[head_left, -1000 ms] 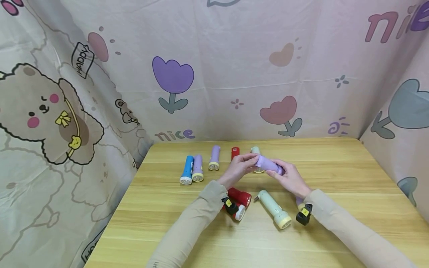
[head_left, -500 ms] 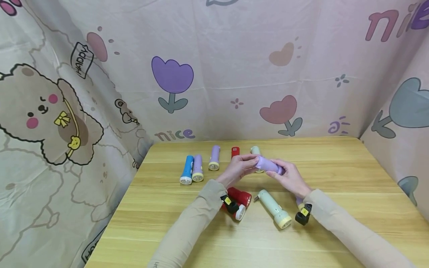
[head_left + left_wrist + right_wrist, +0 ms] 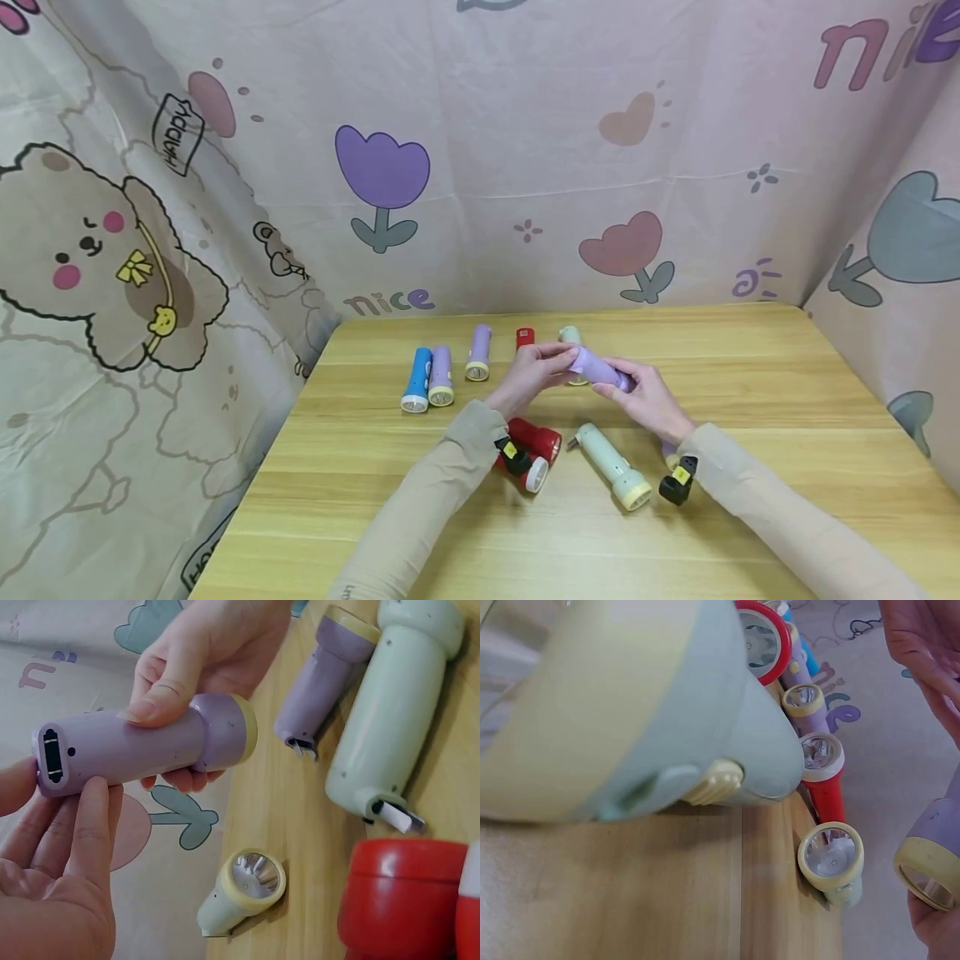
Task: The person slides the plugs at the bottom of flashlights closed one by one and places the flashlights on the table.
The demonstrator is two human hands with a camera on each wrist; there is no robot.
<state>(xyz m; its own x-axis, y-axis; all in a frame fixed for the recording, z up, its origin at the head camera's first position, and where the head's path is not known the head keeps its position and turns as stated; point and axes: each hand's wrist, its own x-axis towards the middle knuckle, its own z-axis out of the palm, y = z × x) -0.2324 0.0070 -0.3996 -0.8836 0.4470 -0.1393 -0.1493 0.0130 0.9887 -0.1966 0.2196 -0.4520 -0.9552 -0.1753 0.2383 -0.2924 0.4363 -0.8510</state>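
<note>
The lilac torch, held above the tabletop, could twist loose and hit the green torch nearer the person if the right grip, curled round it, eased, since the left grip pinches only its tail end.

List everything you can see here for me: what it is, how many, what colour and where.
Held flashlight: 1, purple, yellow rim, between the hands
Blue flashlight: 1, blue, white rim, far left
Purple flashlights: 3, purple, two back left, one by the right wrist
Red flashlights: 3, red, one at the back, two by the left wrist
Green flashlights: 2, pale green, one at the back, one between the forearms
Table: 1, wood-coloured, underneath
Printed cloth: pale, behind and beside; pieces uncountable
Wrist cameras: 2, black, one per wrist
Sleeves: 2, beige
Left hand: 1, bare
Right hand: 1, bare
</note>
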